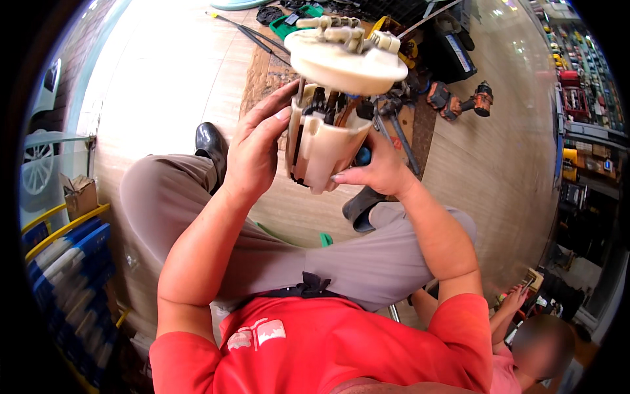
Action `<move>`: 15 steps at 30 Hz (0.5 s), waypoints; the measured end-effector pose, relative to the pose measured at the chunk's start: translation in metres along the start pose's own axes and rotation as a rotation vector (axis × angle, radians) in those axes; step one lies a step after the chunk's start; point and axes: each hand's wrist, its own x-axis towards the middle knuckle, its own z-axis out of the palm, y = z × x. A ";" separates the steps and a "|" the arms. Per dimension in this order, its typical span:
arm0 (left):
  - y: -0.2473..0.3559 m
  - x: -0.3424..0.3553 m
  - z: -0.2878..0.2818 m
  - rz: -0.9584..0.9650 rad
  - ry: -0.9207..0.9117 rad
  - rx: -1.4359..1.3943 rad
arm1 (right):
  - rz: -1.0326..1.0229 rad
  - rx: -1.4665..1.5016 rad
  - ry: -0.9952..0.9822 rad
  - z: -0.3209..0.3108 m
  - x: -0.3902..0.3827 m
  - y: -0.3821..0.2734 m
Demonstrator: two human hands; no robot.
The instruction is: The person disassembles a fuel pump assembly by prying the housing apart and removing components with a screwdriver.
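Observation:
I hold a cream plastic cylindrical module (323, 148) with both hands in front of my bent legs. A round cream flanged cap (344, 69) with fittings sits above its body on thin rods, with dark parts and wires showing between. My left hand (259, 141) is closed round the body's left side, fingertips near the upper rim. My right hand (377, 164) grips the lower right side, thumb across the front; its other fingers are mostly hidden behind it. A small blue part (363, 156) shows beside that thumb.
A worn board (262, 85) carries long metal tools (400, 134) and green items (285, 26). An orange cordless drill (479, 98) lies to its right. Blue panels (69, 276) stand at left, shelving (584, 125) at right. Another person (508, 354) is at lower right.

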 end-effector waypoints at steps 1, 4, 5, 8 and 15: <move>-0.001 0.001 -0.001 -0.004 -0.010 0.021 | 0.033 0.075 -0.027 0.000 0.000 -0.002; -0.004 0.004 -0.001 -0.025 -0.032 0.086 | 0.103 0.309 -0.084 -0.001 0.001 -0.004; -0.006 0.005 -0.001 -0.050 -0.001 0.083 | 0.141 0.356 -0.094 -0.001 0.002 -0.005; -0.018 0.008 -0.005 -0.111 0.086 0.064 | 0.258 0.472 -0.135 -0.002 0.003 0.003; -0.034 0.008 0.001 -0.317 0.318 0.096 | 0.431 0.599 -0.163 -0.004 0.004 0.007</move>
